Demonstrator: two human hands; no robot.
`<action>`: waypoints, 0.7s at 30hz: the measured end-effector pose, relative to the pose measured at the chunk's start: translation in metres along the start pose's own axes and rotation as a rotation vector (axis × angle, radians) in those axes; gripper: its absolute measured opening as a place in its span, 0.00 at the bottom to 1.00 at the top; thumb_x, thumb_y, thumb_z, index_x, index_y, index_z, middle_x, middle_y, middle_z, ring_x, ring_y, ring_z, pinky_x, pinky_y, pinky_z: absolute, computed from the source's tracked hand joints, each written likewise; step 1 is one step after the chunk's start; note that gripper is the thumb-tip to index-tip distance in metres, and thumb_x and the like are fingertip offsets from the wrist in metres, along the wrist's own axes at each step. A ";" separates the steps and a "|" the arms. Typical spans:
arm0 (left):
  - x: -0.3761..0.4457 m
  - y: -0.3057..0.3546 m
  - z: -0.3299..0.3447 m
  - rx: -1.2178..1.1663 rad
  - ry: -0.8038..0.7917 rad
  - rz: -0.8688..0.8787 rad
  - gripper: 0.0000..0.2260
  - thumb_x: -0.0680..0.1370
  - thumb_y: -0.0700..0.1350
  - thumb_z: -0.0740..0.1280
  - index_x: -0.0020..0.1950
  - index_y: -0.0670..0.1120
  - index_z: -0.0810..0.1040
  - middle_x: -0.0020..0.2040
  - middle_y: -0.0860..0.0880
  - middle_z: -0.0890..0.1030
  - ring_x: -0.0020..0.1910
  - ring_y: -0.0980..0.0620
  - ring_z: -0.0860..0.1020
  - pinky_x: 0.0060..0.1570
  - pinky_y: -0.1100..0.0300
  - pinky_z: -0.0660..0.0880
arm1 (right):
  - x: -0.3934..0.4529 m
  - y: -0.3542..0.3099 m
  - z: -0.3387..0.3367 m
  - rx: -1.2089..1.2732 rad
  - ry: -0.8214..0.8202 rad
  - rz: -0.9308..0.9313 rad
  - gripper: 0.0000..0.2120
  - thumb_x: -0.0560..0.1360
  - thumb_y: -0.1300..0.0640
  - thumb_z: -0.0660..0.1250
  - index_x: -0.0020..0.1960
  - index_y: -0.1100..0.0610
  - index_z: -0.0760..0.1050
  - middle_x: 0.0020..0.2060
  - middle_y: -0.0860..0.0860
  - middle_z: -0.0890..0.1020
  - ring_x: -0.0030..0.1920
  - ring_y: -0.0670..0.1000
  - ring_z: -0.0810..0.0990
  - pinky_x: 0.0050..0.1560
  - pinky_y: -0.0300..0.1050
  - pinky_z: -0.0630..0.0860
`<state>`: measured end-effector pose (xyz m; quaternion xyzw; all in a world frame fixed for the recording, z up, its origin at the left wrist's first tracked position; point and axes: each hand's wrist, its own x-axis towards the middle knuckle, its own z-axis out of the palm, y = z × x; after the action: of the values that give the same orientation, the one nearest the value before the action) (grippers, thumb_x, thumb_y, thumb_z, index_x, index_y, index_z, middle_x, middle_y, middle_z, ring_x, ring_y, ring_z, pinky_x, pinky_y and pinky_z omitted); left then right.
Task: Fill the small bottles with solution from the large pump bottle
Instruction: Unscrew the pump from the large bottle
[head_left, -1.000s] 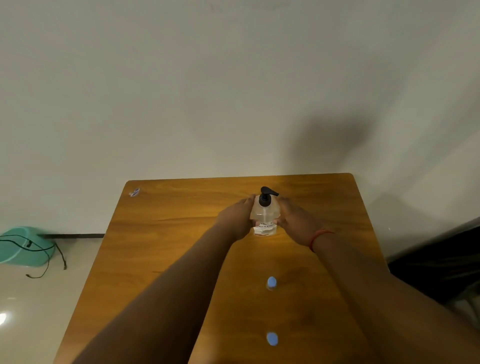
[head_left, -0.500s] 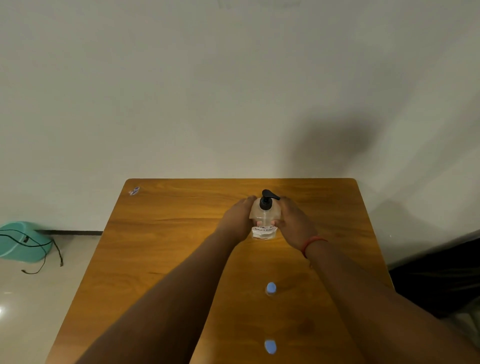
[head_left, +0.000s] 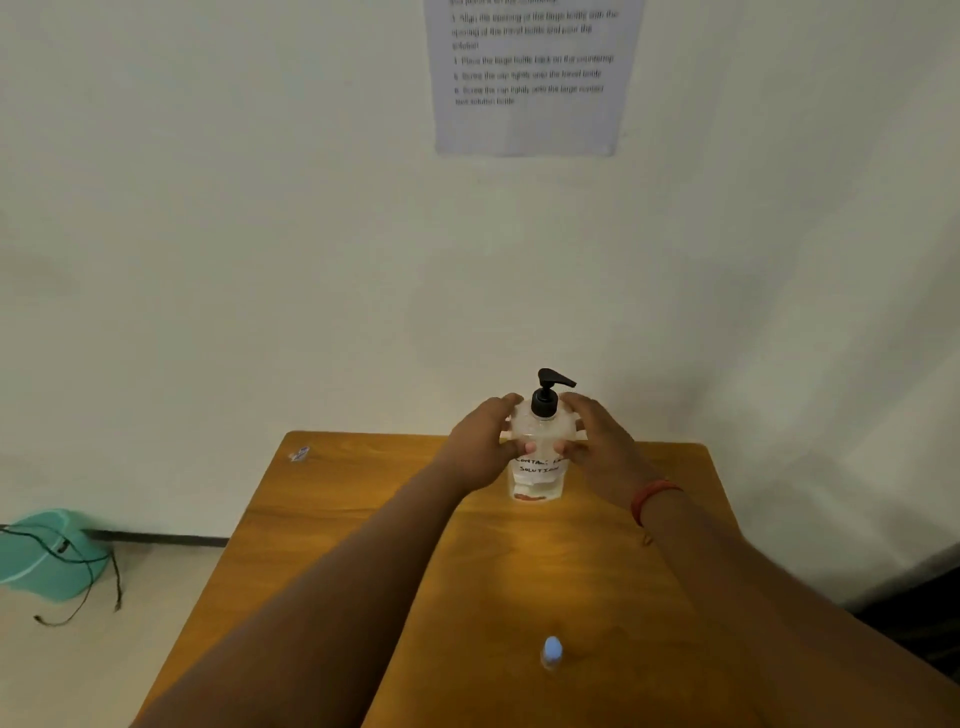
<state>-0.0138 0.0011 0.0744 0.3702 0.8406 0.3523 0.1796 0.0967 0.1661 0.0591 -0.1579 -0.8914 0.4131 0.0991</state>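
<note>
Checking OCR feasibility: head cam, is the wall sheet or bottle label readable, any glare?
Head view: wall sheet soft, text only partly legible; pump bottle label reads "solution", partly covered by left hand and right hand; bright glare patch on table; wide-angle edges bend.

Arms: two bare forearms, no sleeves in view.
Left hand (head_left: 480, 449): no ring or band visible.
Right hand (head_left: 597, 447): red-orange band (head_left: 652, 496) circles the wrist just behind it.

A bare recording room — a wooden table (head_left: 332, 519) against a plain wall, a printed instruction sheet (head_left: 530, 78) taped above.
</note>
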 end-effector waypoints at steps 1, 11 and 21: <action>-0.001 0.010 -0.012 -0.011 0.019 0.023 0.29 0.79 0.46 0.72 0.77 0.46 0.66 0.70 0.46 0.75 0.66 0.48 0.77 0.66 0.48 0.74 | 0.003 -0.012 -0.011 0.000 0.005 -0.022 0.27 0.77 0.61 0.68 0.73 0.52 0.64 0.68 0.49 0.70 0.64 0.50 0.73 0.62 0.47 0.74; -0.010 0.113 -0.133 -0.055 0.187 0.211 0.25 0.81 0.50 0.68 0.77 0.46 0.67 0.69 0.49 0.75 0.60 0.50 0.79 0.58 0.57 0.76 | 0.019 -0.138 -0.102 0.045 0.120 -0.206 0.23 0.82 0.56 0.62 0.75 0.49 0.62 0.68 0.48 0.68 0.65 0.51 0.73 0.67 0.51 0.73; -0.027 0.209 -0.227 -0.165 0.272 0.405 0.18 0.82 0.52 0.66 0.72 0.52 0.72 0.66 0.51 0.77 0.54 0.55 0.82 0.52 0.62 0.79 | 0.014 -0.255 -0.179 0.076 0.253 -0.412 0.22 0.83 0.56 0.59 0.75 0.46 0.62 0.67 0.46 0.67 0.61 0.49 0.73 0.56 0.37 0.71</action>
<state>-0.0200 -0.0238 0.3827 0.4644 0.7341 0.4950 0.0204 0.0882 0.1424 0.3696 -0.0195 -0.8691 0.3942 0.2981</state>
